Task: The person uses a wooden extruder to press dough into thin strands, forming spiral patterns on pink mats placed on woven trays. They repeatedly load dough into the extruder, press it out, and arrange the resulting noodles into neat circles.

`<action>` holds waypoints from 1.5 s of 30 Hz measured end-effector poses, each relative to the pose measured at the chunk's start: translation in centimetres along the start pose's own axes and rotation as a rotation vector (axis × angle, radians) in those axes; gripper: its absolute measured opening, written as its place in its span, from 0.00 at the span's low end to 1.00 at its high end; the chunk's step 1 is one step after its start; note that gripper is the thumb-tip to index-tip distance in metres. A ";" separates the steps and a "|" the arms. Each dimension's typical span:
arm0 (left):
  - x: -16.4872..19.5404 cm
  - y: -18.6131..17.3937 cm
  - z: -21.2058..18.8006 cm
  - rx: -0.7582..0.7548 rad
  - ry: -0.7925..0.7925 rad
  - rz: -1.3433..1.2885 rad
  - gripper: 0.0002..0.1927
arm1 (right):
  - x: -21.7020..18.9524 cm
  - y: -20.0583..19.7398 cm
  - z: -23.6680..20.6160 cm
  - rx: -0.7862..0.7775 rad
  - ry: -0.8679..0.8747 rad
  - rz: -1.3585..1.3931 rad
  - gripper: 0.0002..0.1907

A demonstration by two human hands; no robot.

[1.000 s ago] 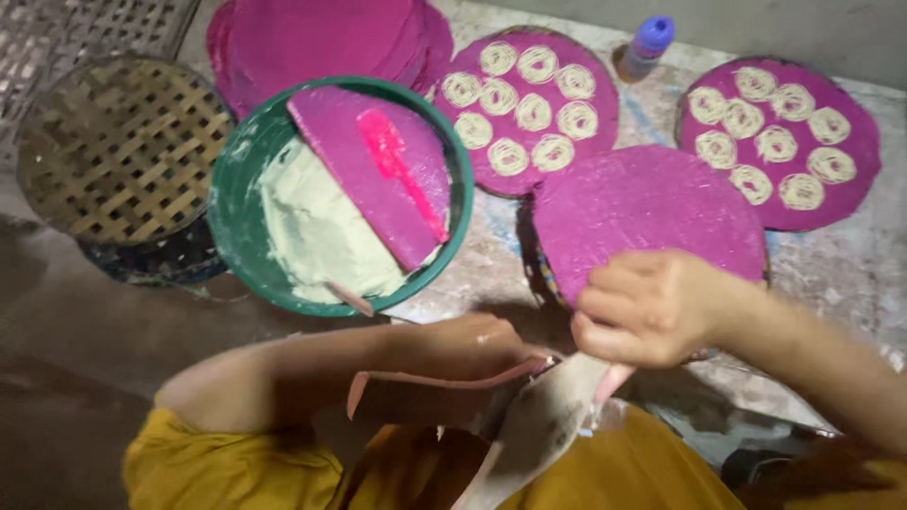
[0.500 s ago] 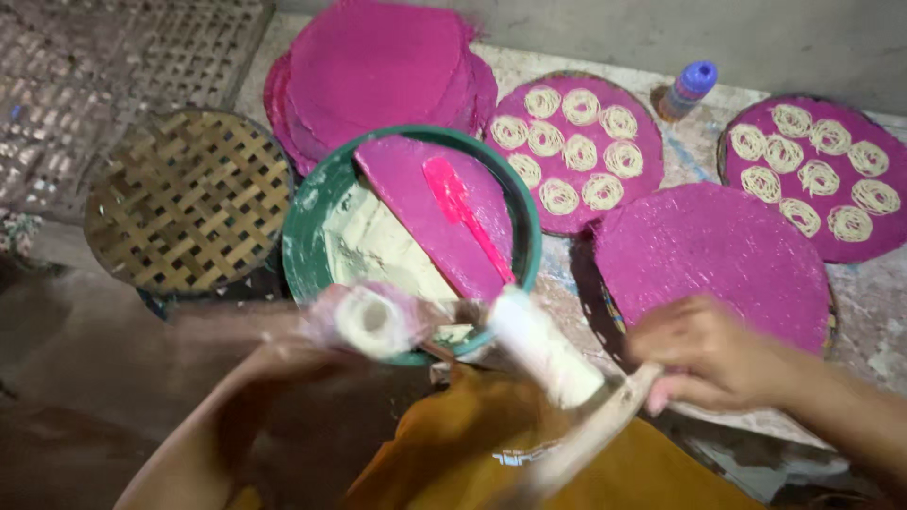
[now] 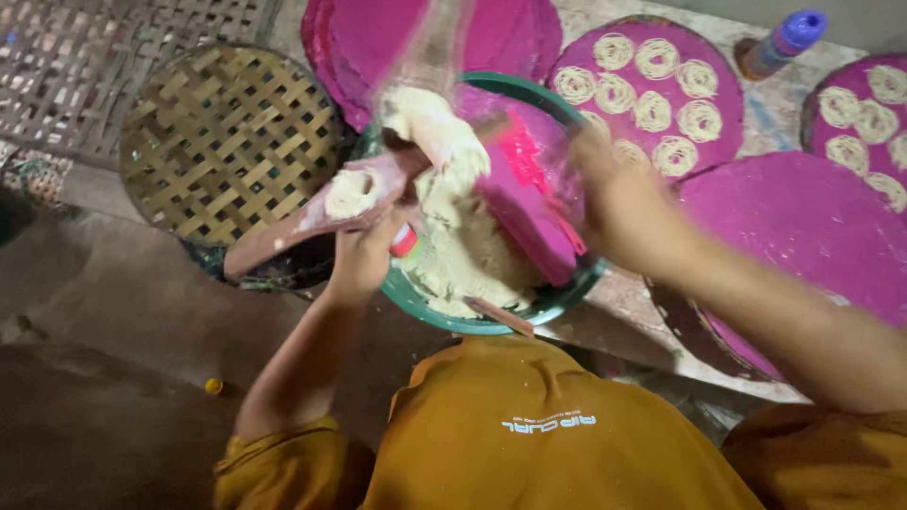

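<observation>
My left hand (image 3: 364, 250) grips a pinkish hinged press (image 3: 312, 212) smeared with pale dough and holds it over the left side of a green bowl (image 3: 444, 316). A lump of dough (image 3: 430, 127) sits on top of the press. More dough (image 3: 463, 255) fills the bowl, along with a tilted pink board (image 3: 529, 227) and a bright pink scraper (image 3: 529, 156). My right hand (image 3: 605, 189) is blurred at the bowl's right rim. Its fingers cannot be made out.
A round woven basket (image 3: 227, 142) stands left of the bowl. A stack of pink round mats (image 3: 510, 33) lies behind it. Two pink mats (image 3: 652, 94) (image 3: 869, 94) carry several dough coils. A bare pink mat (image 3: 803, 227) lies at right, and a blue-capped bottle (image 3: 779, 42) stands beyond it.
The press has swung up from my lap to over the bowl, carried by my left hand. My right hand has left the press's end and moved up to the bowl's right rim.
</observation>
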State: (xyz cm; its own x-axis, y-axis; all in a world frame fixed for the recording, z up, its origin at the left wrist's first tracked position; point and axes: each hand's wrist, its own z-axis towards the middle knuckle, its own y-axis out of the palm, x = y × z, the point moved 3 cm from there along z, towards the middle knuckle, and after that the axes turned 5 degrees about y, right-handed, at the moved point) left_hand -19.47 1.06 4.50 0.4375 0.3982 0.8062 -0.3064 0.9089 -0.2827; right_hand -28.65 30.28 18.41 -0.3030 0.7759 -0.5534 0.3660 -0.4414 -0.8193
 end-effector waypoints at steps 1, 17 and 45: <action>-2.1 -0.8 -0.2 0.148 -0.310 -0.412 0.12 | -1.0 3.4 0.2 -0.165 -0.258 -0.100 0.10; -4.1 -2.2 0.2 0.285 -0.095 -0.106 0.09 | -4.8 11.2 5.5 -0.186 -0.454 -0.807 0.14; 3.3 3.7 2.9 -0.288 0.218 0.370 0.43 | -2.8 -3.0 0.0 -0.283 -0.194 -0.578 0.16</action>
State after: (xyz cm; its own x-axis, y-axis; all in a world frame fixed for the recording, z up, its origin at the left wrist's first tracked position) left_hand -21.62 5.34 7.61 0.5191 0.6880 0.5070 -0.2421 0.6873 -0.6848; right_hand -28.90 29.42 22.46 -0.6622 0.7455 -0.0763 0.3063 0.1763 -0.9355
